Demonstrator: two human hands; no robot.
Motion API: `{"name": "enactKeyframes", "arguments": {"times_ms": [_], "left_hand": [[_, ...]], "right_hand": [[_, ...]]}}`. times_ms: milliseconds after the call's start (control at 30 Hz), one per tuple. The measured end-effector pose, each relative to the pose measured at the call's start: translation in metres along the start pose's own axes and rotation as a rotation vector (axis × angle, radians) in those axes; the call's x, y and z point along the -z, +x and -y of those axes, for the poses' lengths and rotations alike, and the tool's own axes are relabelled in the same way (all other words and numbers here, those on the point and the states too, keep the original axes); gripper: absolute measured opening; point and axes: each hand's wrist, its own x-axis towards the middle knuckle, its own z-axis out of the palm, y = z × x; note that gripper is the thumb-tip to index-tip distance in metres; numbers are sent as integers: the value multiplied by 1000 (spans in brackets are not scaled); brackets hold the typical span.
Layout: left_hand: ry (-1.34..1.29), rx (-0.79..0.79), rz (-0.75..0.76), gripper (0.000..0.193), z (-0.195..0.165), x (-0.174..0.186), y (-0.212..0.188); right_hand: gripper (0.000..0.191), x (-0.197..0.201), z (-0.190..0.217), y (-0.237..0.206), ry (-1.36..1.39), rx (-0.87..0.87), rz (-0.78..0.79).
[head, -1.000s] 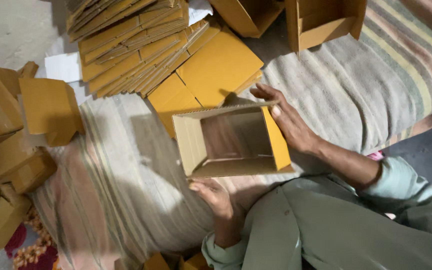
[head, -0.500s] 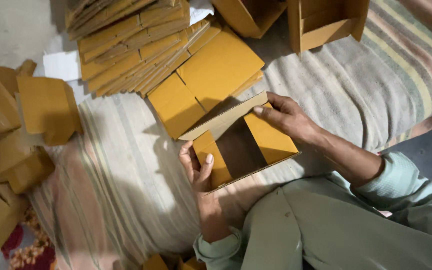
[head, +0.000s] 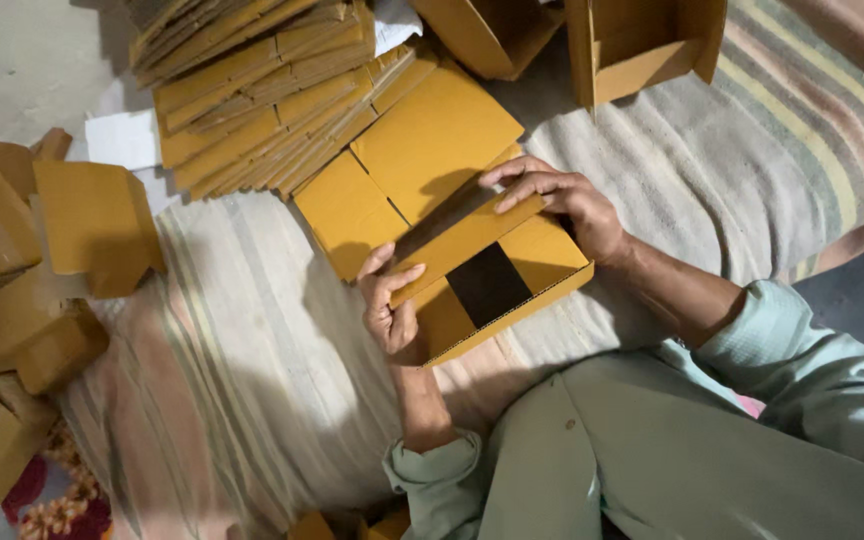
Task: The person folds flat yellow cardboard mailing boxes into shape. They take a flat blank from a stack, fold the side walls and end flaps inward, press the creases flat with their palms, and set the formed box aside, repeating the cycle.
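Note:
A yellow-brown cardboard box (head: 512, 290) lies on a striped blanket (head: 252, 360), with its flaps partly folded down. My left hand (head: 390, 308) grips its near-left corner, fingers curled over a long flap. My right hand (head: 562, 200) presses on the far end of that same flap from above. A dark gap shows between the folded flaps. Under the box lies a flat unfolded carton sheet (head: 422, 150).
A stack of flat cartons (head: 252, 90) fans out at the top left. Folded boxes (head: 22, 280) are piled at the left edge. Two open boxes (head: 642, 45) stand at the top. My pale green trouser leg (head: 672, 460) fills the lower right.
The box was upright and open with my right hand on its side. It was tipped over, and both hands now fold its flaps down across the opening.

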Motion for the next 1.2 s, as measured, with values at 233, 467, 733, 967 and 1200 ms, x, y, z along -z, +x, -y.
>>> {"name": "enactKeyframes", "arguments": {"times_ms": [233,467,733,967,1200], "left_hand": [[68,272,332,84,-55,14,0],[41,427,277,120,-81,1,2],[-280,520,230,117,-73,1,-5],[106,443,198,105,-77,0,-6],[494,408,262,92,-93,-17,3]], "right_hand": [[90,7,10,-19,276,-208,88],[101,-16,75,-34,-663,33,17],[94,-97,84,9,-1407,89,420],[81,-82,50,21,-1362,-65,524],[79,-43,54,30,-1555,-404,386]]}}
